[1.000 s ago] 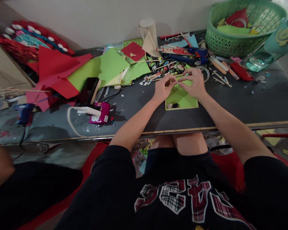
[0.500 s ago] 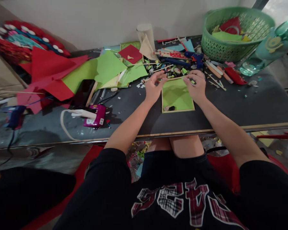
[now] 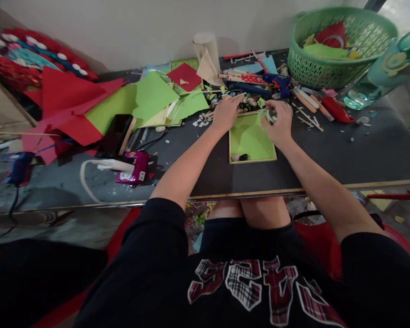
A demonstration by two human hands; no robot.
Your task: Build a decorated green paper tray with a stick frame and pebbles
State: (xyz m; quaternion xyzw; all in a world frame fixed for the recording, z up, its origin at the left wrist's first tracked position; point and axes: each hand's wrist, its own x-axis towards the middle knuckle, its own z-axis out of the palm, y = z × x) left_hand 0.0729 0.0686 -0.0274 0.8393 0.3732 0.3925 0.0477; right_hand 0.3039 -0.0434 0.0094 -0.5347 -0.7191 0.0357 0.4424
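Note:
A light green panel (image 3: 253, 136) edged with thin wooden strips lies flat on the dark table before me. A black pebble (image 3: 243, 157) and a pale pebble (image 3: 235, 157) sit in its near left corner. Along its far edge runs a thin wooden stick (image 3: 251, 113). My left hand (image 3: 226, 113) reaches over the stick's left part, fingers stretched towards a heap of mixed pebbles (image 3: 252, 101). My right hand (image 3: 278, 119) is curled at the stick's right end, thumb and fingers closed about it; a small pale item among those fingers is unclear.
Coloured paper sheets (image 3: 153, 95), a phone (image 3: 118, 132) and a purple power socket (image 3: 133, 168) lie leftward. A blue glue gun (image 3: 277, 82) rests behind my right hand. A green basket (image 3: 328, 68) and a clear bottle (image 3: 372, 82) stand right.
My left hand has moved slightly forward and right, its fingers lowering from a curled grip to stretch over the pebbles. The right hand stays at the stick's end, nearly unmoved.

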